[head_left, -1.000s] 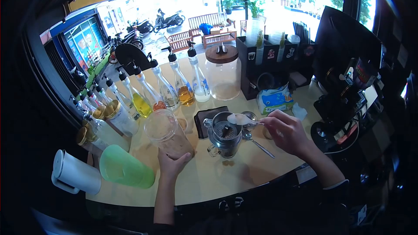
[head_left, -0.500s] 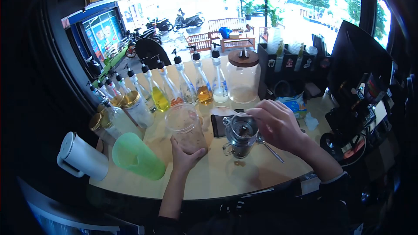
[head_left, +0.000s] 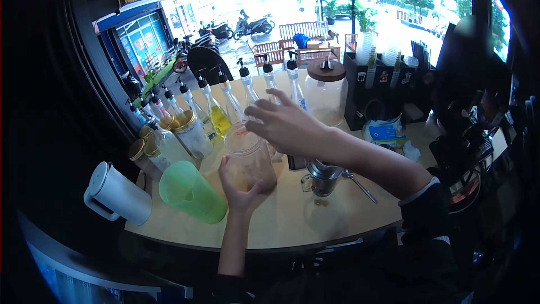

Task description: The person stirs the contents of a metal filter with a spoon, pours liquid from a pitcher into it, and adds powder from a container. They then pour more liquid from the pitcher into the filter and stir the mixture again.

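My left hand grips the lower side of a wide clear jar, which leans with its open mouth up to the left. Above the jar's rim is my right hand, palm down, fingers apart and bent; nothing shows between them, though its thumb side is hidden. Below my right forearm, a metal drip coffee filter sits on a glass mug, partly covered. A metal spoon lies to its right, and small brown drops dot the counter in front.
A green pitcher and a white jug stand at left. Several pump bottles line the back, with gold-lidded jars beside them. A wooden-lidded jar, cup rack and blue packet are at right.
My right hand has moved left from above the filter to the jar's mouth. The pale, spoon-like scoop it held is now out of sight. My left hand still holds the jar.
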`<action>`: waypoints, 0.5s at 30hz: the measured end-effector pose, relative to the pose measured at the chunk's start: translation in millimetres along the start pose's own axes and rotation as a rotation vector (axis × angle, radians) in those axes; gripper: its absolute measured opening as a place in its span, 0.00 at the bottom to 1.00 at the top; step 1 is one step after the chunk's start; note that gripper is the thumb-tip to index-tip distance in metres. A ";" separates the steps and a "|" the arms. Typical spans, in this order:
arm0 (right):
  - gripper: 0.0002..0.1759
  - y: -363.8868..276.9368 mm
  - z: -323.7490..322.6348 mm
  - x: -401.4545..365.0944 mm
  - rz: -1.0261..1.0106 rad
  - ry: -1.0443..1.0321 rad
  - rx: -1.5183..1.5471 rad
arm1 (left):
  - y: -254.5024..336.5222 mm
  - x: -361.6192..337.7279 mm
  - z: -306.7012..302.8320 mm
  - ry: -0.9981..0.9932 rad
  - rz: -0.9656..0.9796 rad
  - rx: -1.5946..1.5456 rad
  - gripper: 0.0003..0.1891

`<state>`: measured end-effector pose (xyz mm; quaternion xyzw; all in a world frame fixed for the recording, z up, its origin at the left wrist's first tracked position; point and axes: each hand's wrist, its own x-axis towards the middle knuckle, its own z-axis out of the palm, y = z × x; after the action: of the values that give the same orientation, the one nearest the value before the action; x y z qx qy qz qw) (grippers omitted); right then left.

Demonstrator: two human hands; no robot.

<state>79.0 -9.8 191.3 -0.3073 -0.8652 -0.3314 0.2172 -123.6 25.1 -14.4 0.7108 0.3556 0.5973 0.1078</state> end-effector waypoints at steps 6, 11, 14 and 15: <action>0.14 30.9 -55.4 -81.2 0.373 -0.013 0.169 | 21.3 -6.6 4.1 0.238 0.325 0.041 0.34; 0.12 53.3 -63.7 -186.4 0.701 0.029 0.265 | 103.8 27.2 44.7 -0.148 0.359 -0.156 0.39; 0.13 51.6 -51.6 -265.3 0.981 -0.005 0.277 | 102.2 42.8 72.1 -0.300 0.137 -0.384 0.49; 0.12 44.9 -47.2 -289.1 1.085 -0.008 0.316 | 94.2 47.0 79.1 -0.410 0.048 -0.482 0.56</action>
<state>324.7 -128.7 75.9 -0.6732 -0.6232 -0.0375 0.3963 -13.3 8.3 55.5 0.7785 0.1580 0.5109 0.3285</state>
